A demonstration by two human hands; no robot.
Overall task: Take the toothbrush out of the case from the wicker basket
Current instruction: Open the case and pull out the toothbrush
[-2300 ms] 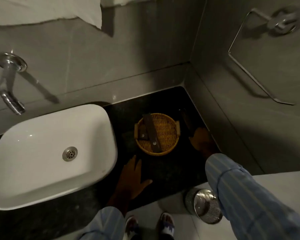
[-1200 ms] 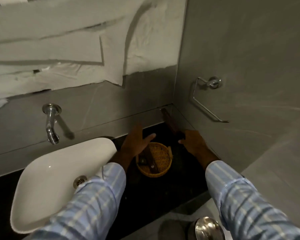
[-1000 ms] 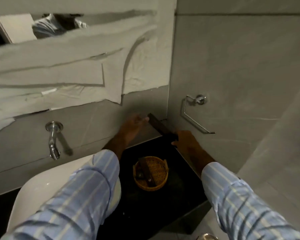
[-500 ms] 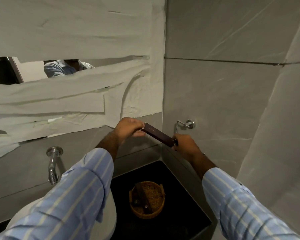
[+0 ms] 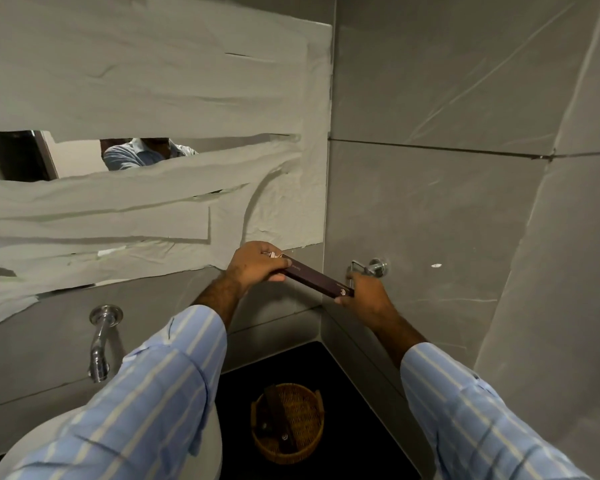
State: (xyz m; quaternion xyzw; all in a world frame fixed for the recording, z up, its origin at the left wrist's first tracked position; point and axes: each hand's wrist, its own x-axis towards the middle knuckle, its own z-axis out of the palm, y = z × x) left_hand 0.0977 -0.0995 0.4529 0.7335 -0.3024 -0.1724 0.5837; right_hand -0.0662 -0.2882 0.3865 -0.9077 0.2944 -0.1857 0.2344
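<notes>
I hold a long dark brown toothbrush case (image 5: pixel 315 276) raised in front of the wall corner, well above the counter. My left hand (image 5: pixel 255 263) grips its upper left end, where a small pale flap shows between the fingers. My right hand (image 5: pixel 362 296) grips its lower right end, the one with a small round logo. The toothbrush itself is hidden inside the case. Far below stands the round wicker basket (image 5: pixel 302 448) on the black counter, with other dark cases (image 5: pixel 278 419) lying in it.
A white basin (image 5: pixel 212 455) sits left of the basket, mostly behind my left sleeve. A chrome tap (image 5: pixel 101 344) juts from the wall. A chrome ring holder (image 5: pixel 371 267) is fixed just behind my right hand. Paper covers most of the mirror (image 5: pixel 146 188).
My right hand lifted the dark case out of the basket and up toward the corner. My left hand rose from the counter and closed on the case's far end.
</notes>
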